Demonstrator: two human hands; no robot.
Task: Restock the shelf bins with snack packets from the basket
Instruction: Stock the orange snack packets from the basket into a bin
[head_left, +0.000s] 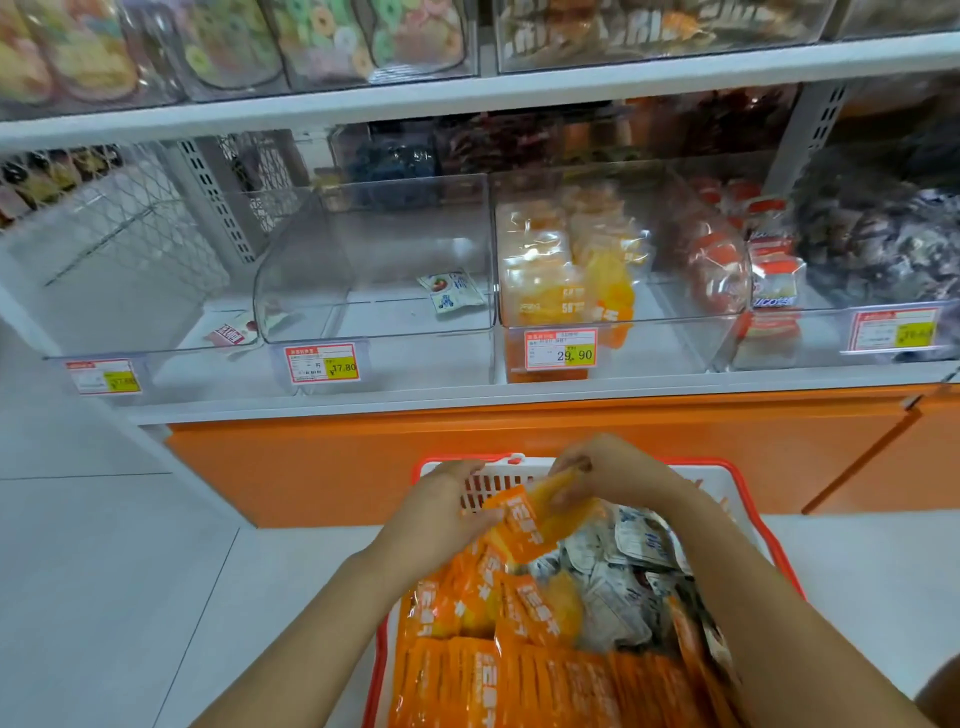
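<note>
A red and white basket (748, 488) sits on the floor below the shelf, packed with orange snack packets (467, 670) and white packets (623, 566). Over its far end, my left hand (441, 514) and my right hand (618, 473) both grip a small bunch of orange packets (535, 519) lifted above the pile. On the shelf ahead, a clear bin (608, 343) tagged 29.90 holds the same orange packets. To its left, a clear bin (374, 332) holds a single white packet (452, 291).
A red and white packet (234, 332) lies in the leftmost bin. Bins to the right hold red packets (727, 270) and dark ones (883, 234). An upper shelf (467, 98) carries bins of colourful sweets. An orange base panel (332, 467) runs under the shelf; pale floor lies left.
</note>
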